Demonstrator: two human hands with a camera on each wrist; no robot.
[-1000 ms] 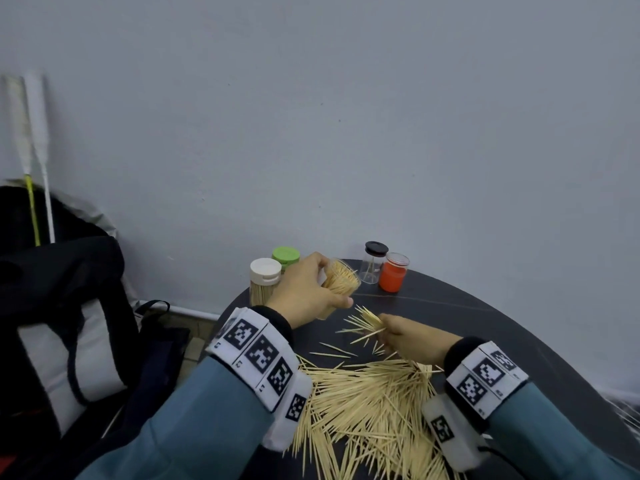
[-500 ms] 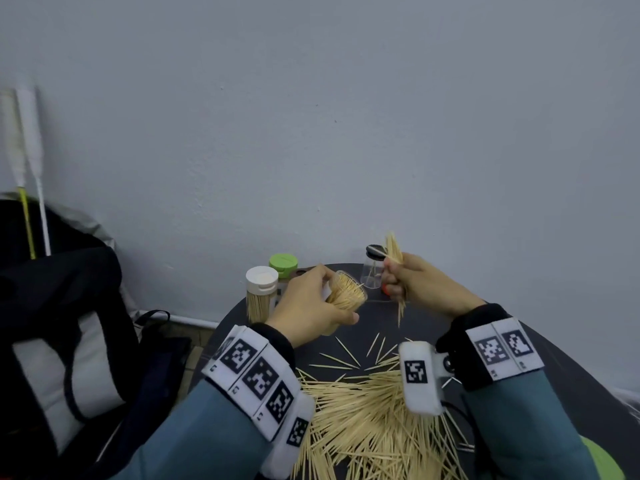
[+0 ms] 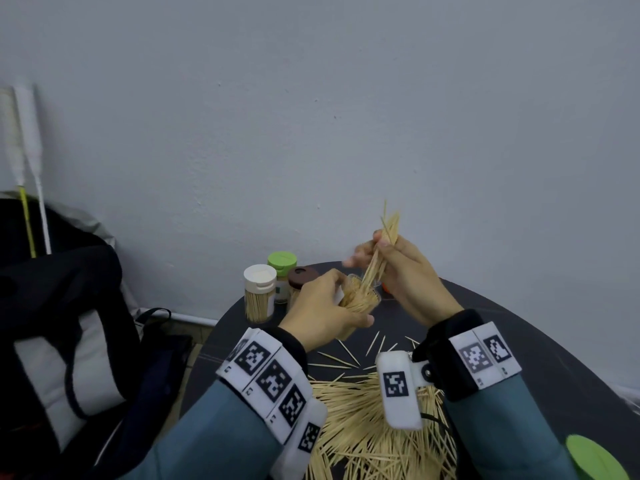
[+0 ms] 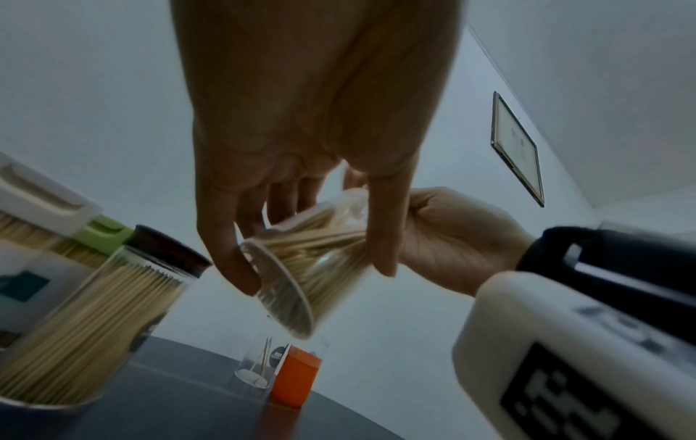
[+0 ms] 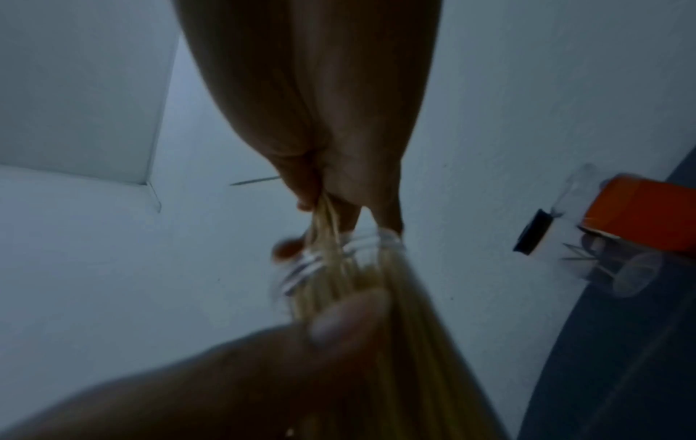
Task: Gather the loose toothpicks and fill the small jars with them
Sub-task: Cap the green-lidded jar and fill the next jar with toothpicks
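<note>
My left hand (image 3: 322,313) grips a small clear jar (image 3: 360,299) packed with toothpicks, tilted above the dark round table (image 3: 519,344). In the left wrist view the same jar (image 4: 301,268) sits between the left fingers (image 4: 226,262). My right hand (image 3: 405,275) pinches a bundle of toothpicks (image 3: 382,247) whose lower ends enter the jar mouth. The right wrist view shows the bundle (image 5: 331,235) going into the jar rim (image 5: 339,262). A heap of loose toothpicks (image 3: 374,424) lies on the table near me.
Capped jars stand at the table's far left: white lid (image 3: 259,292), green lid (image 3: 282,263), brown lid (image 3: 302,276). A nearly empty clear jar (image 4: 263,366) and an orange piece (image 4: 295,375) stand behind. A dark bag (image 3: 59,323) sits to the left. A green lid (image 3: 595,460) lies bottom right.
My right hand picked a bundle of toothpicks off the table, lifted it and brought it over to the jar mouth. The left hand kept the jar held up and tilted.
</note>
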